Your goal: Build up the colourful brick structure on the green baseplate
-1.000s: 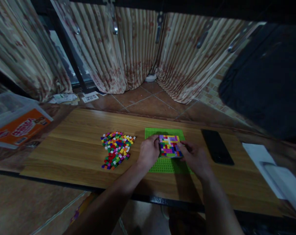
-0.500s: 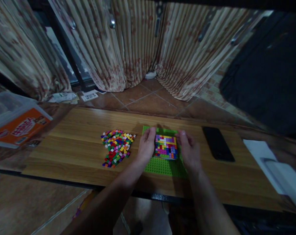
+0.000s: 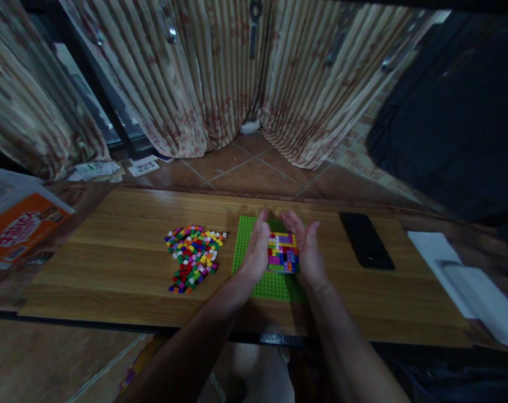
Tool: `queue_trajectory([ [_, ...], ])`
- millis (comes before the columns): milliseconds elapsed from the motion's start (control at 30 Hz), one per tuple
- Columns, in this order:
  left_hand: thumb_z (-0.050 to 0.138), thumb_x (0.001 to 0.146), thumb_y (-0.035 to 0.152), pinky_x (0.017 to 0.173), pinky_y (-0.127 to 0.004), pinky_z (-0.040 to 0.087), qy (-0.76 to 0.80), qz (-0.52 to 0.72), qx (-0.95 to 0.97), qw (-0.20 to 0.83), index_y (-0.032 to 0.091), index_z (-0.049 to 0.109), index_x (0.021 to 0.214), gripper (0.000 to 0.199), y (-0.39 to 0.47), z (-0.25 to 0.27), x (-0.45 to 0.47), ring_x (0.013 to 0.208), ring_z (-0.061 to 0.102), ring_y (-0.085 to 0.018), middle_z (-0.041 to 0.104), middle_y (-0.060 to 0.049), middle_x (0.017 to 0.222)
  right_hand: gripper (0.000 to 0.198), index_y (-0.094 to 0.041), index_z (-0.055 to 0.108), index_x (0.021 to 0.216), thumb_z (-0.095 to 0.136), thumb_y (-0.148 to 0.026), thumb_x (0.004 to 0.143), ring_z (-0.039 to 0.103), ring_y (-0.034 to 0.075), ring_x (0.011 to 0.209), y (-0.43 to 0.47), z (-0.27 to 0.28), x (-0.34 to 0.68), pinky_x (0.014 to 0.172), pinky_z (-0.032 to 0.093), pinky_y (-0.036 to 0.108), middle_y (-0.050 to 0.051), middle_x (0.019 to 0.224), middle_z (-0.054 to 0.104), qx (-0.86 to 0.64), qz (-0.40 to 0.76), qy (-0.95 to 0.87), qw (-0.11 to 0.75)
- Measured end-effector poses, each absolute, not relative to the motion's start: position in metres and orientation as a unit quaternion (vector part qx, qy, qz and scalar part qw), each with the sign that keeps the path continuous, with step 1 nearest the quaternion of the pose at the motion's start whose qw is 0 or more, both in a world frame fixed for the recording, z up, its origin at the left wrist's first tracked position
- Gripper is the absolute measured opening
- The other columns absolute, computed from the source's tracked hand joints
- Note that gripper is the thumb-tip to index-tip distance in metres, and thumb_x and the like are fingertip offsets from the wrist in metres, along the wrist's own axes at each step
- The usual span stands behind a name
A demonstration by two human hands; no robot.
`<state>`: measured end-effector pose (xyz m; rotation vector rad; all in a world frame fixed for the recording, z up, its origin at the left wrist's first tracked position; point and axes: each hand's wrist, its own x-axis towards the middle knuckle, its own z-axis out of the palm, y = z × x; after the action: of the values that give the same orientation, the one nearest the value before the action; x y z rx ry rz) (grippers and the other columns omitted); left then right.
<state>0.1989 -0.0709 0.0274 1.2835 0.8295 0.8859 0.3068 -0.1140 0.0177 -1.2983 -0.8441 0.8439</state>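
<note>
A square patch of multicoloured toy bricks (image 3: 283, 253) sits on a green studded baseplate (image 3: 274, 286). My left hand (image 3: 259, 246) stands on edge along the patch's left side, its fingers stretched out and pointing away from me. Along the right side is my right hand (image 3: 308, 249), fingers straight and thumb apart. Both palms face the bricks; whether they press on the sides I cannot tell. Left of the baseplate, a loose pile of small coloured bricks (image 3: 195, 254) lies on the wooden table (image 3: 111, 252).
A black phone (image 3: 366, 240) lies right of the baseplate. Farther right are white flat items (image 3: 441, 263) by the table's end. A clear plastic box with an orange label (image 3: 24, 229) stands off the left end. Striped curtains (image 3: 224, 73) hang beyond the table.
My hands have straightened their fingers and come closer together at the sides of the brick patch. The whole view has shifted slightly.
</note>
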Motion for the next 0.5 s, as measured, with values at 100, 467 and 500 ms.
queue_trajectory([
  [100,0.026,0.097,0.051,0.12,-0.038,0.019,0.361,0.385,0.577,0.623,0.02,0.035,0.146,0.058,-0.0719,0.0238,0.199,0.144,0.027,-0.02,0.031,-0.008,0.156,0.078,-0.028,0.037,0.145,0.008,-0.072,0.088,0.033,0.021,0.141,-0.1146,0.0185,0.3052,0.116,0.022,0.042,0.005,0.15,0.041,-0.589,0.362,-0.373,0.619],
  [467,0.035,0.094,0.055,0.12,-0.038,0.017,0.356,0.369,0.615,0.599,0.02,0.033,0.147,0.063,-0.0704,0.0235,0.1969,0.145,0.024,-0.022,0.028,-0.009,0.157,0.073,-0.027,0.037,0.145,0.023,-0.072,0.089,0.031,0.021,0.141,-0.1166,0.022,0.2993,0.117,0.02,0.041,0.005,0.151,0.039,-0.614,0.345,-0.353,0.616],
  [500,0.035,0.094,0.054,0.12,-0.038,0.018,0.355,0.369,0.603,0.611,0.02,0.033,0.146,0.062,-0.0697,0.023,0.1974,0.145,0.025,-0.021,0.028,-0.009,0.157,0.071,-0.027,0.038,0.144,0.023,-0.071,0.089,0.032,0.02,0.141,-0.1156,0.0201,0.3,0.117,0.021,0.041,0.005,0.15,0.04,-0.61,0.352,-0.344,0.621],
])
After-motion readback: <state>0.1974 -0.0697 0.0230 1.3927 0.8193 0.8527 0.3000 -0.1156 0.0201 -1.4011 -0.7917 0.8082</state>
